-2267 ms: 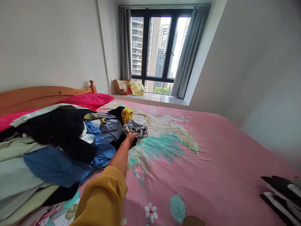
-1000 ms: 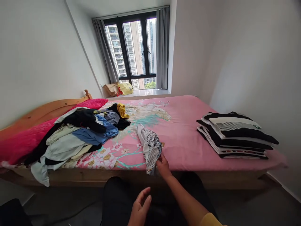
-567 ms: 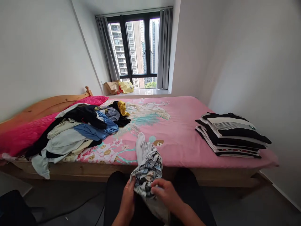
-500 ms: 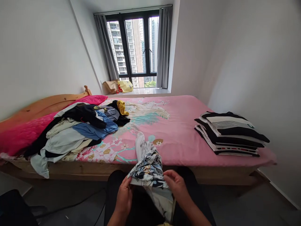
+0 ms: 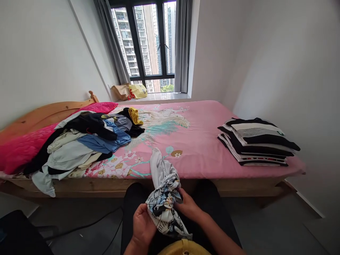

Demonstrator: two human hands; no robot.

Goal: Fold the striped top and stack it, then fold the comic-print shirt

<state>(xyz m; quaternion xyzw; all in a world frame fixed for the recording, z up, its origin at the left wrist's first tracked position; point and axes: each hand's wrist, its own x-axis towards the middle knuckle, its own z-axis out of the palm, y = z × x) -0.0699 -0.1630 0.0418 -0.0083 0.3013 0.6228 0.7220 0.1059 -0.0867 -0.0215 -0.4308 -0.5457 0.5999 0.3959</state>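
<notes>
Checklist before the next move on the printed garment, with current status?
1. Left hand on the printed garment: ok, at its left edge.
2. Right hand on the garment: ok, at its right side, fingers partly hidden.
3. Garment spread flat: not ok, bunched and creased.
4. Garment clear of the bedsheet: not ok, its pale end lies on it.
5. Folded stack standing, not toppled: ok.
6. Garment right side out: cannot tell.

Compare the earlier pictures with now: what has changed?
The printed garment moved nearer from beside the clothes heap, and now lies across the bed's near edge. The left grip, empty one second ago, has taken hold, joining the right grip. The clothes heap and folded clothes stack look unchanged.
</notes>
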